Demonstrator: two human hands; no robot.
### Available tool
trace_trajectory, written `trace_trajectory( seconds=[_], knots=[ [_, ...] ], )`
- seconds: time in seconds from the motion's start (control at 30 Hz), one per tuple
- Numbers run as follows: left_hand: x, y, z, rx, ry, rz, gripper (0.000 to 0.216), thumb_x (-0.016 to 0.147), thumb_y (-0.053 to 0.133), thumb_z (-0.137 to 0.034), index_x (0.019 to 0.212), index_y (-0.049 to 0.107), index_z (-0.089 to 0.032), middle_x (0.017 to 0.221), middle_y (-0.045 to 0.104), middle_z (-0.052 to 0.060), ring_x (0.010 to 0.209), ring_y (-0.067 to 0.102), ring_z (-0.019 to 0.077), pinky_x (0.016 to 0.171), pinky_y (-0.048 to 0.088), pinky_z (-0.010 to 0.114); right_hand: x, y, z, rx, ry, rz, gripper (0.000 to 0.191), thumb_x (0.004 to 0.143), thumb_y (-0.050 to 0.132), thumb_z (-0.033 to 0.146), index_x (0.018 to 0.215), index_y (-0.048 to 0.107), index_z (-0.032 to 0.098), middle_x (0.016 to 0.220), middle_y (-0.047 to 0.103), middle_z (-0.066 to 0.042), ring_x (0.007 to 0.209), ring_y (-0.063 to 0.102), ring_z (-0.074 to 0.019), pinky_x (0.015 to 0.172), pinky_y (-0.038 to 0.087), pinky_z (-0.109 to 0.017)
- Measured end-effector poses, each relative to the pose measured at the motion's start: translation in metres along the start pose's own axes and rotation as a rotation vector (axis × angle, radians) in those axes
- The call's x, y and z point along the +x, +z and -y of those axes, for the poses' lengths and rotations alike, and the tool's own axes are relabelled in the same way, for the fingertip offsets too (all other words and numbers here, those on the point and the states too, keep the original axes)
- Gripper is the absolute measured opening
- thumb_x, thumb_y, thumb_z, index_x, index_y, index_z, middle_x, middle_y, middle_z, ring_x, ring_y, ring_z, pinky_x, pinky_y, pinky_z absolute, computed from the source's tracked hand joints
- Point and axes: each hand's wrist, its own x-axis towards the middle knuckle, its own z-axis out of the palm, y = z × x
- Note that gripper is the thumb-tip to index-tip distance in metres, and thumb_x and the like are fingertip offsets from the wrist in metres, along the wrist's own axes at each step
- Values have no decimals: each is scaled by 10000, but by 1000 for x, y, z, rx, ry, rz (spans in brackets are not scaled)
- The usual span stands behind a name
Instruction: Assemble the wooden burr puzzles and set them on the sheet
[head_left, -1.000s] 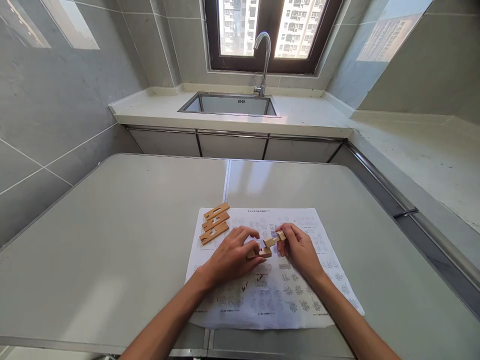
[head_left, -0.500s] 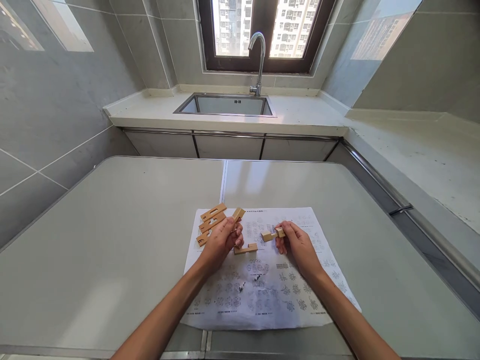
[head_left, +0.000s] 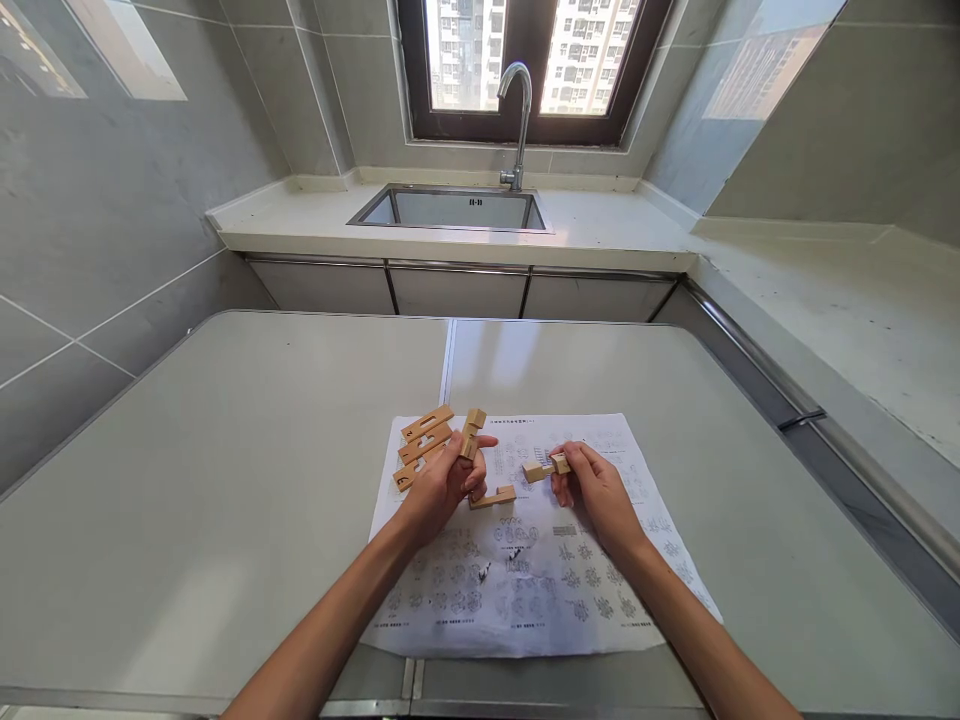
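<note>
Table (head_left: 225, 480) carries one printed sheet (head_left: 570, 590) under both hands. Left hand (head_left: 442, 485) pinches one wooden block (head_left: 472, 434), long axis pointing up and away. Right hand (head_left: 592, 490) grips a second block (head_left: 544, 468) lying crosswise, toward the left. Third block (head_left: 493, 496) lies loose between the hands, nearer the left one. Three flat blocks (head_left: 422, 445) are stacked just left of the left grip.

The sheet's (head_left: 570, 560) print is too small to read; the left hand (head_left: 442, 485) hides some flat wooden pieces (head_left: 424, 432).
</note>
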Motion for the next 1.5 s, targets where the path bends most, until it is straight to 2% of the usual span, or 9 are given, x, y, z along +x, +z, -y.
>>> trace_trajectory(
  seconds=[0.17,0.33,0.47,0.6,0.73,0.87,0.97,1.17,1.5],
  knots=[
    [-1,2,-3,-82,-27,6,392,1006,579,-566,966,591,-176,621,356,-70,531,263,104,546,378,217,0,0,1,10,-14,17,416,999,598,610,905,659,210,658,637,0,551,502,-145,551,413,-276],
    [1,-1,-2,-86,-42,-26,374,960,663,-526,1009,628,-156,789,459,-17,559,303,86,472,305,183,-1,-2,1,26,-22,12,375,1003,607,572,920,679,212,624,551,32,541,443,-138,564,392,-280],
    [4,-4,1,-57,-1,-34,373,946,684,-511,1009,663,-144,925,526,37,656,417,108,518,374,205,1,-4,1,109,7,33,366,979,635,569,971,701,209,669,564,23,538,426,-139,546,365,-289],
    [3,-5,4,10,-3,-22,403,951,688,-538,1022,678,-142,905,547,34,669,430,109,576,417,224,2,-4,2,146,18,89,373,966,659,559,1070,717,205,758,634,-7,551,446,-134,537,364,-288],
    [1,-5,5,72,-17,-7,500,947,717,-522,1290,634,-168,904,599,30,667,476,104,628,446,237,1,-5,-1,120,13,142,359,975,673,517,1169,707,217,833,690,-21,536,439,-109,559,384,-285],
    [-1,-4,3,116,-13,9,760,948,723,-514,1585,399,-255,997,676,55,668,536,98,706,490,268,-1,-5,-1,94,6,187,376,941,731,483,1218,695,231,889,699,-25,540,459,-106,558,399,-286],
    [-3,-2,1,156,-3,28,808,953,720,-501,1628,332,-285,1034,708,69,701,589,110,791,525,308,-1,-4,0,86,9,205,379,932,742,474,1225,699,239,914,704,-30,546,472,-108,564,403,-289],
    [-5,0,-1,248,-29,104,840,874,831,-394,1577,382,-297,1094,707,68,700,633,115,776,525,301,-1,-3,-2,95,0,191,382,888,790,449,1210,712,258,958,728,-44,548,476,-116,575,425,-307],
    [-5,3,0,270,-80,163,827,834,864,-362,1517,410,-254,1094,746,104,742,697,155,771,549,319,-2,-5,-5,42,11,210,391,987,659,546,1215,735,238,642,606,31,523,468,-137,614,430,-324]
  ],
)
